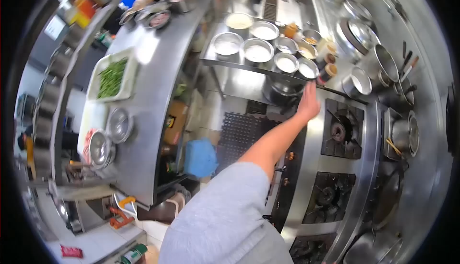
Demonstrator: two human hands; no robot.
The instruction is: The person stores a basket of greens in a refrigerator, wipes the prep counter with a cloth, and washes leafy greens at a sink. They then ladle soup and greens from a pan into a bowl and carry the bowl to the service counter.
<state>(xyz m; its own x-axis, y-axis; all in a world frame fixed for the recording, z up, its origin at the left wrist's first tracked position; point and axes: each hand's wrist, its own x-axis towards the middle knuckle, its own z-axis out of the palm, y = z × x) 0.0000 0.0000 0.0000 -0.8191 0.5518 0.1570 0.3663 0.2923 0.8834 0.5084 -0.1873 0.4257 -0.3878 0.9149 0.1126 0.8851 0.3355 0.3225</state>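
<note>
My left hand [309,102] reaches forward at the end of my outstretched arm, over the near corner of a steel side table [225,65]. Its fingers look stretched out and are slightly blurred. They come close to a small steel pot of white contents [307,68]; whether they touch its rim I cannot tell. Beside that pot stands another small pot of white contents [286,63]. Sauce bottles [327,73] with dark and pale contents are just right of the fingertips. Below the hand lies a gas burner [341,129]. My right hand is not visible.
Several larger steel bowls [258,51] crowd the side table. A second burner [328,196] lies nearer me. Pots [378,63] line the right wall. On the left, a long steel counter [143,101] carries a white tray [130,79] of green vegetables and metal bowls [101,149].
</note>
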